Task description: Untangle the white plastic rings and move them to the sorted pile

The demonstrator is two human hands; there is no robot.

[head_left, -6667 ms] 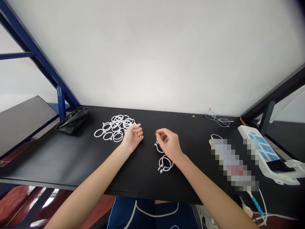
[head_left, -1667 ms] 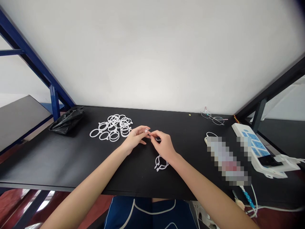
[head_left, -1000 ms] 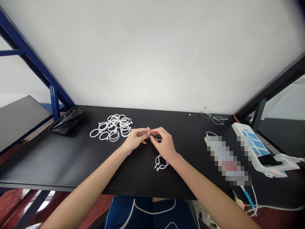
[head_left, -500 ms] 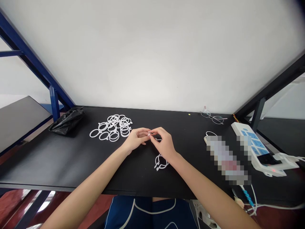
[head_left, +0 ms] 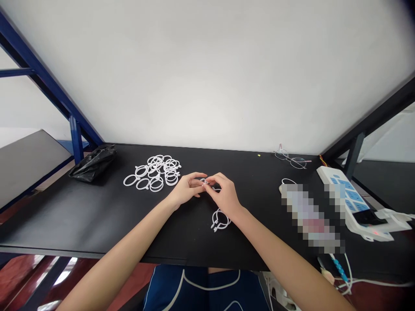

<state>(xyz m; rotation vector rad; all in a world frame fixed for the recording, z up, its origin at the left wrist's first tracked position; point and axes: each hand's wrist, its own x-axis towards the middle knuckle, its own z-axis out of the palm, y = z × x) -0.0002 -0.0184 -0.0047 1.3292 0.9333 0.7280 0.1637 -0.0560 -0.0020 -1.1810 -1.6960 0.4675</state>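
Both hands meet over the middle of the black table (head_left: 106,216). My left hand (head_left: 185,189) is closed, thumb and fingers pinching a white plastic curtain ring (head_left: 205,182). The thumb and fingertips of my right hand (head_left: 225,195) close on the same ring, at its small joint. Fingers cover most of this ring, so whether its joint is fastened cannot be seen. Under the right wrist lie a few white rings (head_left: 221,226) with small tabs, partly hidden. To the left of my left hand is a loose pile of several similar white rings (head_left: 156,185).
A black plastic bag (head_left: 93,165) lies at the back left. Eyeglasses (head_left: 297,162) rest near the wall (head_left: 207,77). On the right are a blurred-out phone (head_left: 309,218) with a cable and a white power strip (head_left: 348,201). Blue frame bars (head_left: 77,140) rise at left.
The fingertips have shifted slightly around the ring, and a bit more of it shows between the hands. The whole view has moved a little; the pile appears the same.
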